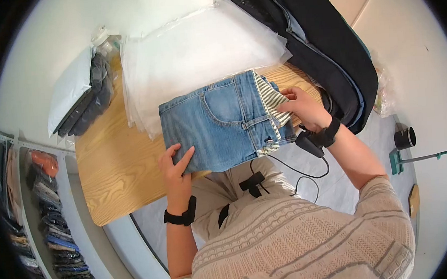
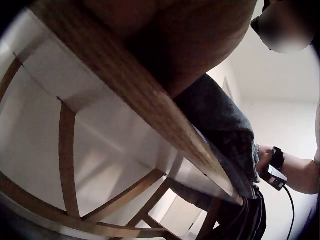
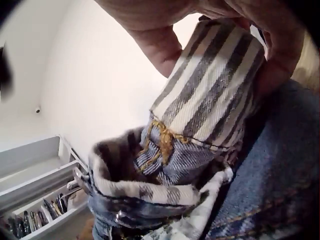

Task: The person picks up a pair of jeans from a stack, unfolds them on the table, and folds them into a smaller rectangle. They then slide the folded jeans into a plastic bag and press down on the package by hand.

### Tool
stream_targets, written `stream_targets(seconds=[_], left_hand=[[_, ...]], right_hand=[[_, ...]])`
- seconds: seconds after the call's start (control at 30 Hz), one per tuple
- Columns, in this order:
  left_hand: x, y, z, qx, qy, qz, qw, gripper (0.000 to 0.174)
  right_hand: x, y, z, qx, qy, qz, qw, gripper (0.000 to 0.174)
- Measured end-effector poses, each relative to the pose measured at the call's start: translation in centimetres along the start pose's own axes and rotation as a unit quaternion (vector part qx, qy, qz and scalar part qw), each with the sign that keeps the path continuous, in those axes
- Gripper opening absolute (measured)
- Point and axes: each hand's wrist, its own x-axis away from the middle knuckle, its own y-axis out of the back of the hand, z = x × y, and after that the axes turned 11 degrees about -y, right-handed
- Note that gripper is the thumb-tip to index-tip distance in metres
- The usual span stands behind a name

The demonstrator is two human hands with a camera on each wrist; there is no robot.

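Observation:
Folded blue jeans (image 1: 197, 126) lie at the front edge of the wooden table, their waistband toward the right. At that end a striped lining (image 1: 272, 98) sticks out, and my right hand (image 1: 306, 109) holds it between thumb and fingers. The right wrist view brings the striped cloth (image 3: 210, 85) up close, standing out of the open waistband (image 3: 145, 192). On the lower left of the jeans rests my left hand (image 1: 176, 165), with its thumb and fingers spread over the denim. In the left wrist view, that hand is dark and mostly out of sight.
Clear plastic bags (image 1: 192, 49) are stacked behind the jeans. Dark trousers (image 1: 326, 56) are piled at the right, and packed garments (image 1: 85, 97) sit at the table's left. A shelf (image 1: 59, 221) of bagged clothes stands left. A cable (image 1: 307, 175) hangs from the right wrist camera.

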Motion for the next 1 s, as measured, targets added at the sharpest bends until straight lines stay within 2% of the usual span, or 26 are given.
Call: stream_targets(seconds=[0.07,0.13,0.2,0.27,0.3,0.4,0.43,0.47,0.57,0.6,0.73,0.8,0.87,0.9,0.97,1.0], left_hand=[[0.1,-0.1,0.1,0.002,0.000,-0.009,1.000,0.062],[0.0,-0.1,0.0,0.000,-0.001,-0.011,1.000,0.063],[0.1,-0.1,0.0,0.000,-0.001,-0.013,1.000,0.063],[0.2,-0.1,0.1,-0.002,0.000,-0.015,1.000,0.063],[0.3,-0.1,0.1,-0.003,0.002,-0.015,1.000,0.063],[0.2,-0.4,0.0,0.006,0.016,-0.029,0.999,0.059],[0.2,-0.6,0.0,0.028,0.045,-0.078,0.996,0.054],[0.2,-0.8,0.0,0.049,0.074,-0.128,0.988,0.048],[0.9,-0.9,0.7,0.011,0.079,-0.136,0.988,0.043],[0.8,-1.0,0.5,0.009,0.082,-0.137,0.987,0.043],[0.5,-1.1,0.2,-0.019,0.093,-0.129,0.987,0.040],[0.3,-1.1,0.2,-0.027,0.102,-0.114,0.988,0.038],[0.2,-1.0,0.2,-0.021,0.081,-0.102,0.991,0.043],[0.3,-0.7,0.3,-0.023,0.082,-0.103,0.991,0.043],[0.6,0.2,0.8,0.003,0.074,-0.037,0.997,0.047],[0.7,1.1,1.6,0.001,0.075,-0.038,0.996,0.047]], right_hand=[[-0.9,0.5,0.7,0.015,0.001,-0.006,1.000,0.035],[-1.1,1.1,2.9,-0.047,-0.164,0.180,0.969,0.035],[-2.6,1.3,2.5,-0.090,-0.185,0.207,0.957,0.038],[-2.9,0.9,2.8,-0.087,-0.232,0.309,0.918,0.039],[-3.1,0.6,2.8,-0.086,-0.233,0.310,0.918,0.039],[-3.4,-0.2,2.5,0.050,-0.219,0.275,0.935,0.018],[-0.9,-0.4,5.0,0.033,-0.230,0.314,0.921,0.018],[-1.0,-0.3,4.2,0.033,-0.231,0.314,0.920,0.018],[-0.8,-0.1,1.8,-0.055,-0.208,0.261,0.941,0.019],[-0.4,0.1,1.4,-0.064,-0.189,0.272,0.942,0.027],[0.5,0.3,0.1,-0.051,-0.168,0.237,0.955,0.032],[0.8,0.1,-0.3,0.060,-0.083,0.169,0.980,0.034],[1.6,-0.3,-0.1,0.101,-0.079,0.146,0.981,0.035],[1.9,-0.3,-0.1,0.183,-0.045,0.090,0.978,0.038],[2.2,-0.2,-0.5,0.310,0.017,-0.011,0.950,0.051],[2.4,-0.1,-0.7,0.310,0.018,-0.008,0.951,0.051]])
